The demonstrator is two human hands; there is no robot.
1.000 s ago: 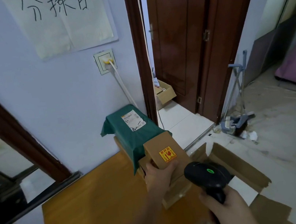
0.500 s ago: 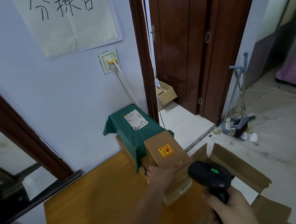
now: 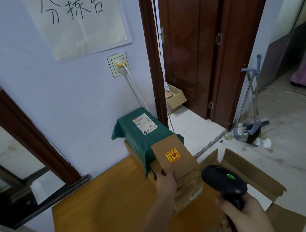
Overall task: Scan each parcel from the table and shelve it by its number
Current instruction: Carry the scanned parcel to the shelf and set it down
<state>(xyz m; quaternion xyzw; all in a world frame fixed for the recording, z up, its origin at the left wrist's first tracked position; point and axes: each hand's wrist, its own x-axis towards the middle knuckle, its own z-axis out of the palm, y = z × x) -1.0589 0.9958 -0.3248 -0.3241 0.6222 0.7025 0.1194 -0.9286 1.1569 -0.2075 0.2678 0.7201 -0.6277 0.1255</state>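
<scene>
One small cardboard parcel (image 3: 175, 157) with a yellow-and-red sticker sits atop the stack at the wooden table's (image 3: 106, 206) far right corner. One green-wrapped parcel (image 3: 142, 132) lies behind it; more brown boxes (image 3: 187, 192) sit beneath, count unclear. The left hand (image 3: 167, 182) reaches forward, fingers gripping the small parcel's near edge. The right hand (image 3: 242, 215) is wrapped round one black scanner (image 3: 223, 182), green light lit.

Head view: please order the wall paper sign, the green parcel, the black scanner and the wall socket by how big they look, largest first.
1. Paper sign.
2. Green parcel.
3. Black scanner, though it is nearest the camera, so its rank against the parcel is unsure.
4. Wall socket.
</scene>
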